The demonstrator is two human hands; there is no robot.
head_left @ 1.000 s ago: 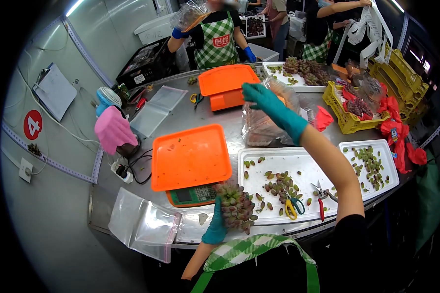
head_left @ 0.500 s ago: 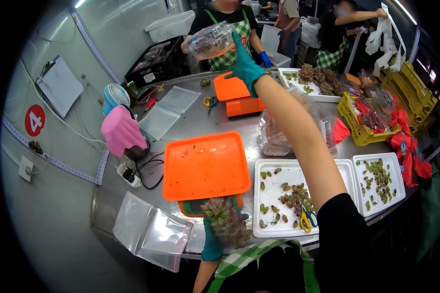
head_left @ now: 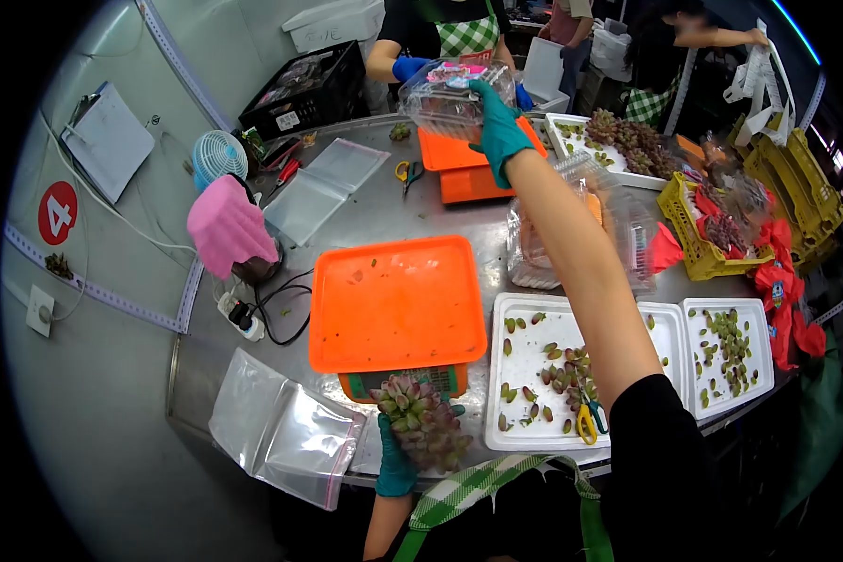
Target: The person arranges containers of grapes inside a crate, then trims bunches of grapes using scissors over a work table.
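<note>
In my left hand (head_left: 396, 465), gloved in teal, is a bunch of green and purple grapes (head_left: 423, 426), held low in front of the orange scale (head_left: 398, 304). My right hand (head_left: 501, 136), also teal-gloved, reaches far across the table. Its fingers grip the near right side of a clear plastic box (head_left: 450, 98) with a pink label. A co-worker's blue-gloved hand (head_left: 408, 68) touches the far left side of that box. Below it stands a second orange scale (head_left: 464, 173). White trays (head_left: 496, 375) with loose grapes and yellow-handled scissors (head_left: 587, 423) lie under my right forearm.
Clear plastic bags (head_left: 286, 426) lie at the left front. Stacked clear boxes (head_left: 534, 248) stand mid-table, beside a yellow crate (head_left: 688, 239). A fan (head_left: 220, 157), a pink cloth (head_left: 229, 228) and a black cable (head_left: 276, 328) occupy the left side. More scissors (head_left: 406, 175) lie farther back.
The clear box has turned more level, and its pink label now shows. My right hand has shifted right and lower. A co-worker's blue glove now shows at the box. My left hand still holds the grapes.
</note>
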